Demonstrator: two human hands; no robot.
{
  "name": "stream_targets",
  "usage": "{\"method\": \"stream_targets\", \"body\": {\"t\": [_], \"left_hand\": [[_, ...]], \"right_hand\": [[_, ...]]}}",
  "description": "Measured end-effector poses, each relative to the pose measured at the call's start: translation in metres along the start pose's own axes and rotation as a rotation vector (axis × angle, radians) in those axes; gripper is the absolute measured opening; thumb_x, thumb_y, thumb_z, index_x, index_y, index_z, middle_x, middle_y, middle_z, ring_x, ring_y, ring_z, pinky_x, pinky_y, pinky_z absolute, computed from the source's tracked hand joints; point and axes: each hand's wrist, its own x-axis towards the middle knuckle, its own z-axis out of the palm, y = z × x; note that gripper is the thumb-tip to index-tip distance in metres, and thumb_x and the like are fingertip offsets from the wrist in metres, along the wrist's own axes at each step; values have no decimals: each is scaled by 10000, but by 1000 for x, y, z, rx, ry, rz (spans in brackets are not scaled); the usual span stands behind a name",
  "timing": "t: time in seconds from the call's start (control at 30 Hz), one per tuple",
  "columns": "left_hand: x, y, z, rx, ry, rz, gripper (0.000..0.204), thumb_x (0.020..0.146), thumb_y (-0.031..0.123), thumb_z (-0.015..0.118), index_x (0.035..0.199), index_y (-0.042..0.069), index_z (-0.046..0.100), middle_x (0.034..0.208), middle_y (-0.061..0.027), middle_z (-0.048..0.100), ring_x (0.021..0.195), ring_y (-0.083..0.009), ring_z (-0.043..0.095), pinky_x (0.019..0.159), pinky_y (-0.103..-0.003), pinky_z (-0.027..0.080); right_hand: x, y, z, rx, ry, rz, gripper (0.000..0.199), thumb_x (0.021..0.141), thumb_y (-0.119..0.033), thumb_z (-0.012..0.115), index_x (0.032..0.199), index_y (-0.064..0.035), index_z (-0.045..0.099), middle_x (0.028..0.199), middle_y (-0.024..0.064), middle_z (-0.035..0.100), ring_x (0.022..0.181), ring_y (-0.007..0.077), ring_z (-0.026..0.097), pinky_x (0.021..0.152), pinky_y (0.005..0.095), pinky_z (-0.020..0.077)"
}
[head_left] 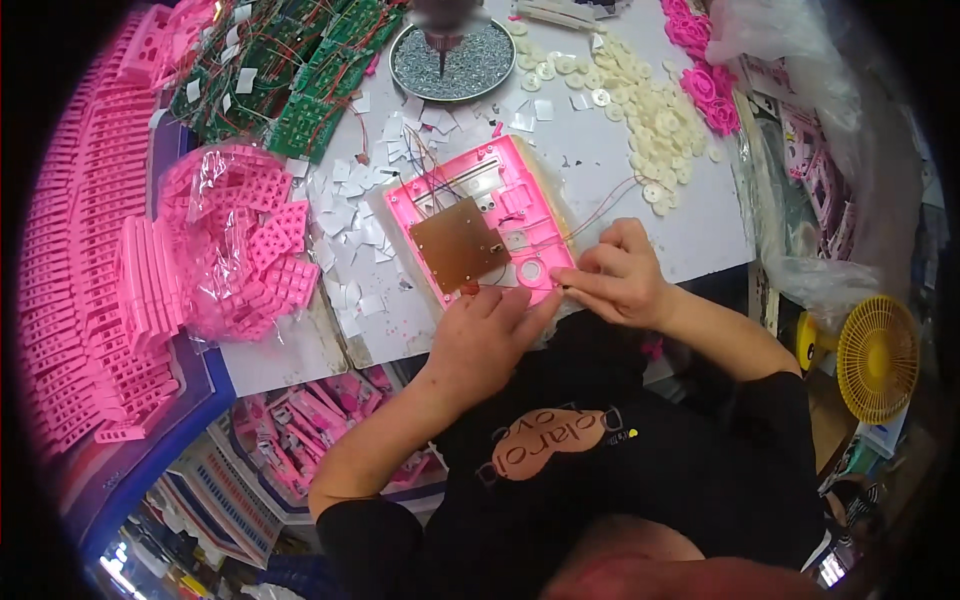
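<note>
A pink plastic housing lies open on the table in front of me, tilted a little, with clear plastic wrap under it. A brown circuit board sits inside it on the left, with thin wires running from it. My left hand holds the housing's near edge, fingertips beside the board's lower edge. At the near right corner my right hand pinches a tiny dark thing, too small to name. Next to these fingers is a round pink ring in the housing. Thin reddish wires trail out over the right side.
A dish of small metal screws stands at the back, under a dark screwdriver pointing down. Cream plastic discs spread at right; white squares, green circuit boards and bagged pink keypads at left. A yellow fan is far right.
</note>
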Motion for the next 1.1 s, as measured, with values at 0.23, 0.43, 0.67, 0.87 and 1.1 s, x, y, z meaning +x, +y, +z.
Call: {"method": "stream_targets", "body": {"t": [0.23,0.43,0.67,0.87,1.1], "left_hand": [[9,6,0,9,-70,-22,476,773,122,623,1248,111,640,881,-43,567,770,-215,580,634,-348,478],[5,6,-1,48,-42,-17,481,759,98,627,1239,114,634,856,-48,546,755,-218,578,632,-353,475],[16,-29,-27,-330,254,-276,303,775,66,670,1078,57,652,899,-120,604,800,-306,599,679,-398,473],[49,-79,-27,-4,400,-576,204,771,208,726,942,110,674,956,-62,616,954,-270,576,824,-449,383],[53,-90,-18,49,406,-616,148,807,225,741,914,134,698,904,-34,624,896,-250,592,840,-441,362]], "right_hand": [[0,-31,-28,-388,-512,21,425,815,-200,700,1239,-168,690,684,-6,572,710,225,517,729,405,405],[106,-3,-27,161,-305,222,145,866,-195,663,926,-75,719,725,135,647,689,347,649,609,459,501],[166,14,42,-223,-416,383,266,823,-304,687,787,-43,650,776,159,682,757,357,685,674,483,542],[150,13,43,63,-136,556,222,799,-238,666,847,-22,682,747,173,680,745,355,693,655,465,541],[133,16,39,286,-98,399,182,840,-178,715,962,-50,672,762,74,673,703,203,681,635,358,540]]}}
